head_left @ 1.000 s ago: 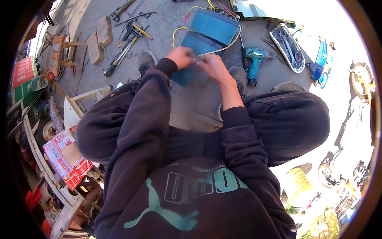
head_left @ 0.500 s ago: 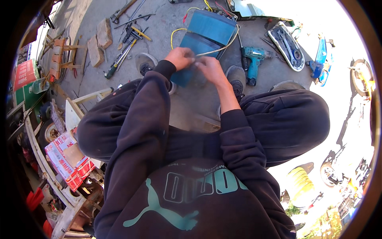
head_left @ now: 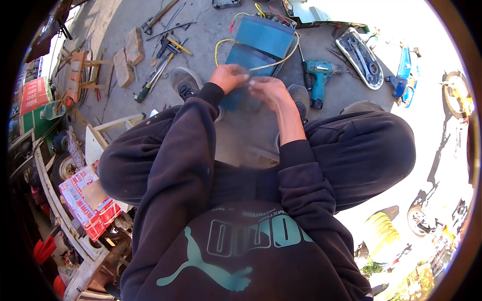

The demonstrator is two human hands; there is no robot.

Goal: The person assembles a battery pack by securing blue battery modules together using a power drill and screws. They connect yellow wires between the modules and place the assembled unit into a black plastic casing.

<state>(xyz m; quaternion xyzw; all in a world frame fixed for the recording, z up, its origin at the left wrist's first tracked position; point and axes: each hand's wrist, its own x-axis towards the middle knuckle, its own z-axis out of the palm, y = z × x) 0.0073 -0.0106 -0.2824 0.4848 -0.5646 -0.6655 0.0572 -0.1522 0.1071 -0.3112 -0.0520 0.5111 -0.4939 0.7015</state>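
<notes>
L hand (head_left: pixel 228 79) is seen top ctr, fingertips pinched at the end of the white wire (head_left: pixel 277 63); can't tell if it's gripped, as that bit is blurred. R hand (head_left: pixel 271 93) is held just beside, fingers bent; can't tell if anything's held. Blue packs (head_left: pixel 265 36) are set just past both, top ctr. Drill (head_left: pixel 320 83) is laid upper R, nr tray (head_left: pixel 358 69). Bricks (head_left: pixel 128 57) are seen upper L.

We have a way through over the floor (head_left: pixel 205 41) between the tools (head_left: pixel 163 47) and the blue boxes (head_left: pixel 263 36). On our right, the drill (head_left: pixel 318 83) and a shoe (head_left: pixel 299 96) block us, and a pale cord (head_left: pixel 273 64) arcs across the boxes.
</notes>
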